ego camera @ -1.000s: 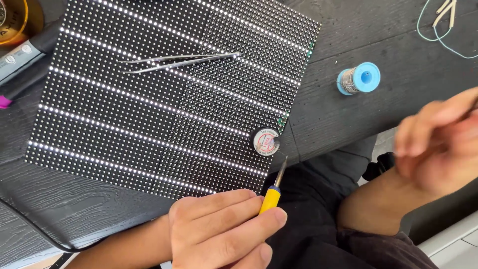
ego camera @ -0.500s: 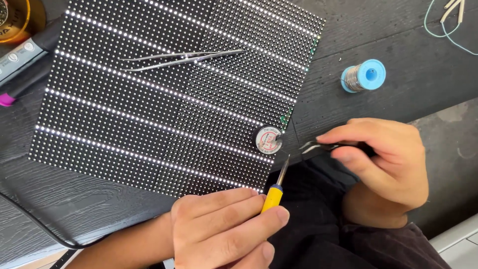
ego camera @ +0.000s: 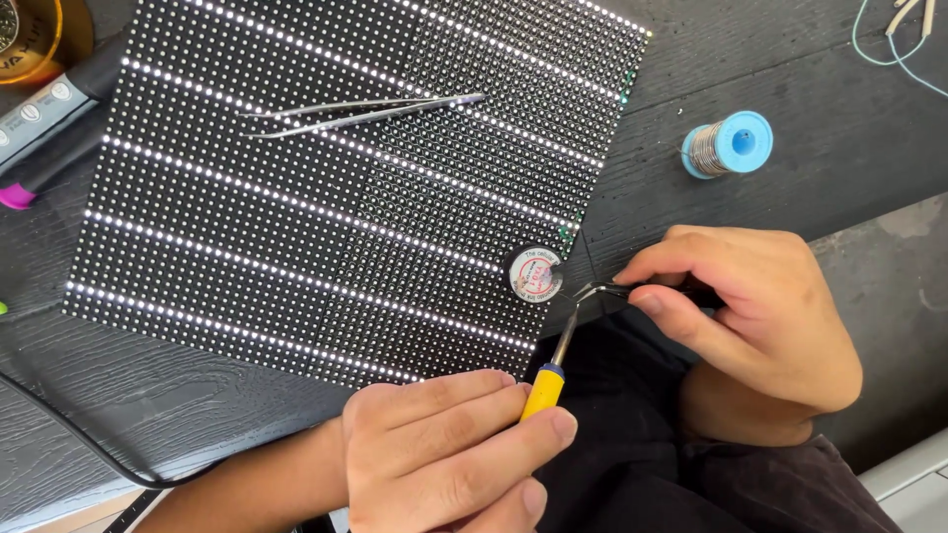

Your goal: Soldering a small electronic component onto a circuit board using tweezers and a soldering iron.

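Note:
A black panel of tiny dots (ego camera: 326,197) with bright rows lies flat on the dark wooden table (ego camera: 148,395). My left hand (ego camera: 444,454) grips a yellow-handled soldering iron (ego camera: 553,360), its tip up at the panel's near right edge. My right hand (ego camera: 750,321) pinches curved dark tweezers (ego camera: 607,290), whose tips meet the iron's tip. A small round tin (ego camera: 534,272) sits on the panel corner just left of them.
Straight silver tweezers (ego camera: 360,112) rest on the panel's upper part. A blue spool of solder wire (ego camera: 729,144) stands at the right. A black cable (ego camera: 79,434) crosses the lower left. An amber jar (ego camera: 35,39) and a grey tool (ego camera: 39,109) lie top left.
My right hand came in from the right holding the curved tweezers and brought their tips to the iron's tip. My left hand and the iron stayed put.

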